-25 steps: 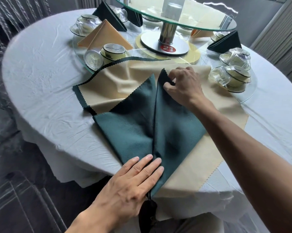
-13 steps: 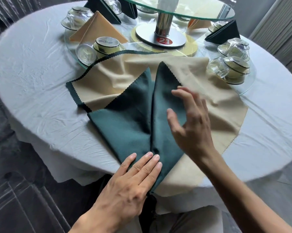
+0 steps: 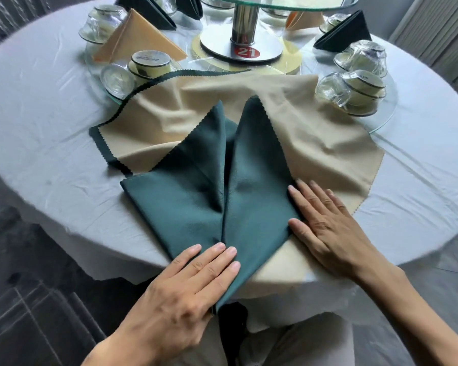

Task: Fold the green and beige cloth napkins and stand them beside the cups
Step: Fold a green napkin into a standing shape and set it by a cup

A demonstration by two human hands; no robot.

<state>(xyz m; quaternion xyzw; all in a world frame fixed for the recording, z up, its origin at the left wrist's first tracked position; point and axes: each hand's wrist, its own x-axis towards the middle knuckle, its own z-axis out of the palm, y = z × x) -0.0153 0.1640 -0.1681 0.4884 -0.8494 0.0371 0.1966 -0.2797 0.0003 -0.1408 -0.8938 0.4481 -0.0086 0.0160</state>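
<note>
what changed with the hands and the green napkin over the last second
The right hand let go of the far tip of the green napkin, which it was pinching a second ago, drew back toward the person and now lies flat at the fold's right edge, on green and beige napkin. The left hand stayed pressed flat on the near point; both folded flaps kept their shape.

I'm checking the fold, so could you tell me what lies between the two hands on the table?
In the head view, only the folded green napkin spans between the left hand and the right hand, with the beige napkin beneath.
</note>
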